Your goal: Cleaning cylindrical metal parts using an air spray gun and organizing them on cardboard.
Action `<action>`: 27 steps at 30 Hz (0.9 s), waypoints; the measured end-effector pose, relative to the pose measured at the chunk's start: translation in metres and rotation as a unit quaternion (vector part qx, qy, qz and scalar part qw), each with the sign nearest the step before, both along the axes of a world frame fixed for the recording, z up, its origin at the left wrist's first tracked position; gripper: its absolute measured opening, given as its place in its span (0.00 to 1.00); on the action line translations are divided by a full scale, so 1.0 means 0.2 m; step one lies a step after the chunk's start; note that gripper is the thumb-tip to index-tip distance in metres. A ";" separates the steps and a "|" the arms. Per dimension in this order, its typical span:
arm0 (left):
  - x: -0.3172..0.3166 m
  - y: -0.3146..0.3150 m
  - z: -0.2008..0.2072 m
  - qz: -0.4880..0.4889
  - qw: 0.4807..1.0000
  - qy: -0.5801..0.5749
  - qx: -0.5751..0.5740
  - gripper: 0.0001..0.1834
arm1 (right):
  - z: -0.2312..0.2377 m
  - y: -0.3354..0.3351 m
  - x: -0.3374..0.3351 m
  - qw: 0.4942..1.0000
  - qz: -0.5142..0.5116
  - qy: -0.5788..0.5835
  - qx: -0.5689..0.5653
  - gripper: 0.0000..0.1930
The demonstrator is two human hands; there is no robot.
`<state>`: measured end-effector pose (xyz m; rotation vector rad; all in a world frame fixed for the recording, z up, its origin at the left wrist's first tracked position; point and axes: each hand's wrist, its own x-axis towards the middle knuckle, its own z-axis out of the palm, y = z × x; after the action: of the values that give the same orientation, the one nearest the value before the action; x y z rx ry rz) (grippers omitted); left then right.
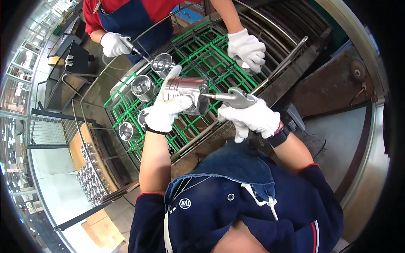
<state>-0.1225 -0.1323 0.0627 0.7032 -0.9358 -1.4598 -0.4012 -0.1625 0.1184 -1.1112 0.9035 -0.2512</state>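
In a white knit glove, my left hand (165, 110) grips a shiny metal piston (184, 88) with ring grooves, lying sideways above a rack. My right hand (253, 119), gloved too, is wrapped round a grey air blow gun (236, 98). The gun's thin nozzle points left and meets the piston's side or sits just in front of it; I cannot tell which. Beneath is the green-coated wire rack (198, 55), divided into square cells. More pistons stand on its left part, among them one piston (143, 87) beside my left hand and another (127, 131) nearer the left edge.
Across the rack a co-worker in a blue apron holds another blow gun (130, 45) at a piston (163, 64); their other gloved hand (247, 50) is over the rack. Metal rails (278, 63) border the rack. Many pistons (90, 181) stand grouped at lower left.
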 end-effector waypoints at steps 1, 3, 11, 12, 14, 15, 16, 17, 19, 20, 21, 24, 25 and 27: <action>0.00 0.00 -0.01 -0.001 1.000 0.003 0.012 0.55 | 0.01 0.02 0.00 0.999 -0.018 -0.019 -0.024 0.20; -0.01 0.00 -0.02 0.009 1.000 0.001 0.005 0.51 | 0.02 0.03 -0.02 0.998 -0.036 -0.036 -0.048 0.19; -0.08 0.01 0.16 0.060 0.926 0.291 0.232 0.31 | 0.06 0.14 -0.26 0.994 -0.054 0.061 -0.070 0.17; -0.09 0.01 0.16 0.067 0.923 0.292 0.242 0.33 | 0.08 0.12 -0.24 0.997 -0.060 0.029 -0.044 0.16; -0.13 0.00 0.16 0.059 0.924 0.292 0.237 0.32 | 0.06 0.09 -0.20 0.989 -0.133 0.039 -0.047 0.15; -0.14 0.00 0.16 0.057 0.926 0.293 0.230 0.32 | -0.01 0.09 -0.20 0.980 -0.191 0.013 -0.061 0.14; -0.14 0.01 0.17 0.061 0.927 0.292 0.227 0.32 | -0.06 0.09 -0.21 0.986 -0.141 0.004 -0.086 0.14; -0.13 0.01 0.14 0.063 0.927 0.293 0.227 0.32 | -0.02 0.10 -0.17 0.990 -0.090 -0.004 -0.109 0.15; -0.12 0.00 0.11 0.063 0.923 0.280 0.255 0.33 | 0.06 0.20 -0.17 0.989 -0.130 0.013 -0.073 0.26; -0.13 0.00 0.12 0.061 0.923 0.280 0.255 0.33 | 0.06 0.18 -0.17 0.985 -0.154 0.026 -0.072 0.26; -0.15 0.00 0.13 0.075 0.921 0.280 0.261 0.32 | 0.09 0.14 -0.16 0.981 -0.178 0.039 -0.072 0.26; -0.17 -0.01 0.17 0.101 0.916 0.280 0.270 0.29 | -0.04 0.10 -0.18 0.981 -0.147 0.011 -0.126 0.16; -0.16 0.00 0.15 0.092 0.919 0.272 0.269 0.26 | -0.04 0.14 -0.17 0.985 -0.121 0.012 -0.126 0.16; -0.15 0.00 0.14 0.082 0.923 0.264 0.268 0.24 | 0.03 0.17 -0.14 0.979 -0.142 0.070 -0.128 0.18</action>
<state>-0.1517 -0.1331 0.0909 0.7019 -0.0506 -1.6487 -0.4288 -0.1293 0.1240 -1.2473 1.1819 -0.5422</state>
